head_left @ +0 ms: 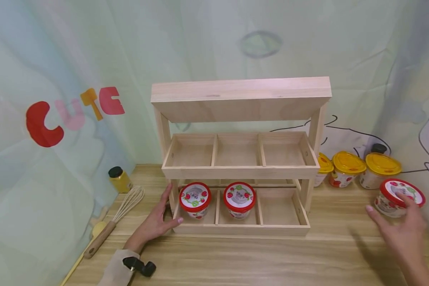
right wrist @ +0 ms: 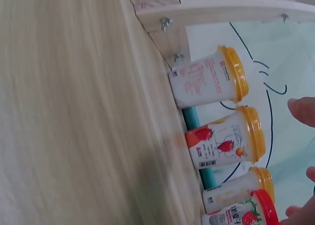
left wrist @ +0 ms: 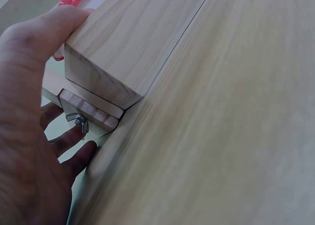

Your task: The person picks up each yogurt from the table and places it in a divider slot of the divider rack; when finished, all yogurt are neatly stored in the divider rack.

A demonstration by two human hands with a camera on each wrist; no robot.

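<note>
The wooden rack (head_left: 241,159) stands in the middle of the table (head_left: 236,258), and it looks stiff and rather heavy, so it will not slide easily. The left hand (head_left: 157,222) rests at its lower left corner, at about 9 o'clock from the rack; the thumb lies along the front board and the other fingers reach behind the post, all relaxed and not closed around anything. Two red-lidded cups (head_left: 194,200) stand already in the left and middle compartments of the lower shelf, and the right compartment and the whole upper shelf have nothing in them. At about 3 o'clock from the rack, three yellow-lidded cups (head_left: 346,168) stand in a row near the curtain. Just in front of them is one more red-lidded cup (head_left: 398,197), and the right hand (head_left: 400,230) reaches to it with spread fingers, touching or almost touching the lid, not yet closed on it. I judge this cup light, with thin plastic walls, smooth and a little slippery; it is better to hold it around the side below the lid, not too hard.
</note>
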